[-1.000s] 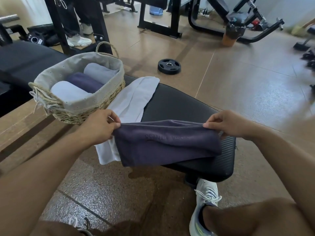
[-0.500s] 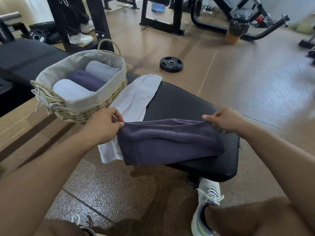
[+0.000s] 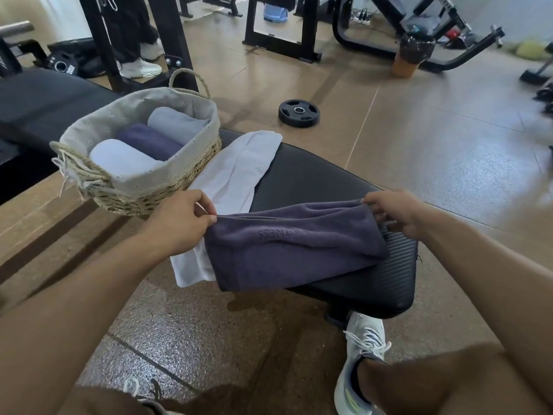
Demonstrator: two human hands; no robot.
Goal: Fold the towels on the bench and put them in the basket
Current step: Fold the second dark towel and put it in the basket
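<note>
A dark purple towel (image 3: 293, 250) lies across the near end of the black padded bench (image 3: 329, 181), folded over with embossed lettering on top. My left hand (image 3: 182, 220) pinches its upper left corner and my right hand (image 3: 395, 211) pinches its upper right corner. A white towel (image 3: 236, 175) stretches along the bench's left side, partly under the purple one. The woven basket (image 3: 149, 193) with a grey liner stands at the bench's far left and holds three rolled towels, two light and one purple.
A black weight plate (image 3: 298, 112) lies on the floor beyond the bench. Machine frames (image 3: 281, 34) and another person's legs and white shoe (image 3: 140, 67) stand at the back. My shoe (image 3: 359, 363) rests on the floor below the bench end.
Both hands stay pinched on the purple towel's top corners; its top edge has shifted slightly and the right corner is pulled a little outward. The view has tilted a bit.
</note>
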